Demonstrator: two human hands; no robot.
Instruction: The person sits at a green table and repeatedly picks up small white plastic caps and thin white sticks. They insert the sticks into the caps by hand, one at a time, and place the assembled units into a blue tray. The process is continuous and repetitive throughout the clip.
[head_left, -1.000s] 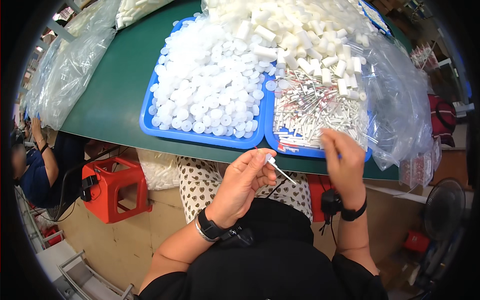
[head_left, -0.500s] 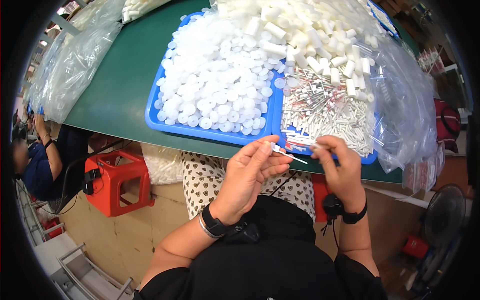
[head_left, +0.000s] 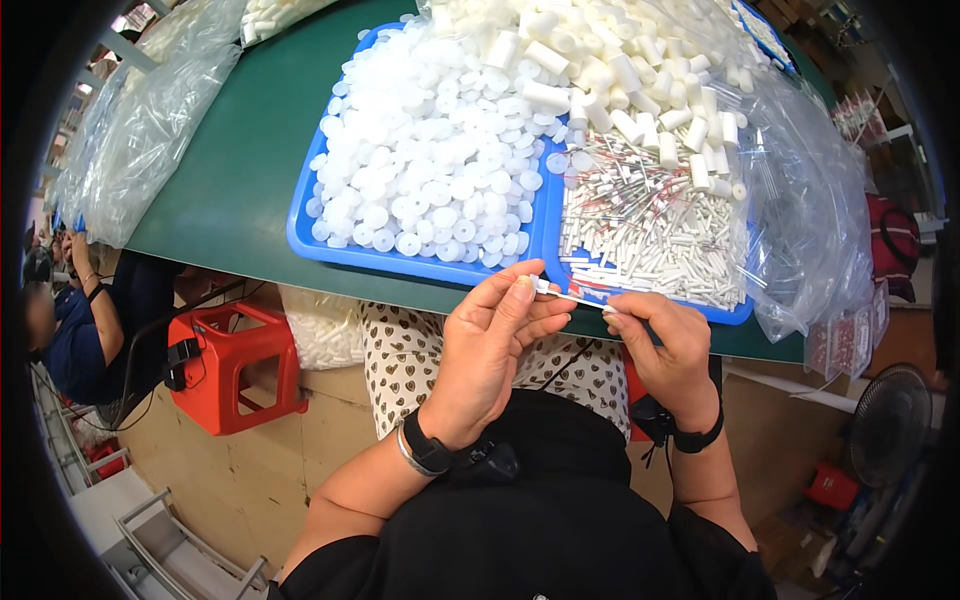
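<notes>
Left hand: the left hand [head_left: 490, 345] is raised at the near table edge, fingers curled in, thumb and forefinger pinched on one end of a thin white stick [head_left: 572, 297].
Right hand: the right hand [head_left: 668, 340] is closed in a pinch on the other end of the same stick; its fingertips hide that end.
Stick: held level between both hands, just in front of the blue trays; whether a small piece sits on its left end is too fine to tell.
Left tray: a blue tray [head_left: 300, 225] heaped with round white caps [head_left: 420, 170].
Right tray: a second blue tray [head_left: 735, 315] touching the first, holding thin white sticks with red-marked ends [head_left: 650, 235] and, farther back, white tubes [head_left: 620, 70] (the pile runs out of the top of the picture).
Clear bags: one crumpled plastic bag [head_left: 810, 200] drapes over the right tray's far side; another bag [head_left: 140, 130] lies at the left of the green table [head_left: 240, 150], contents hard to make out.
Below the table: a red stool [head_left: 235, 365], partly hidden by the table edge.
Far left: another person's arm [head_left: 85, 335], cut off by the dark rim.
</notes>
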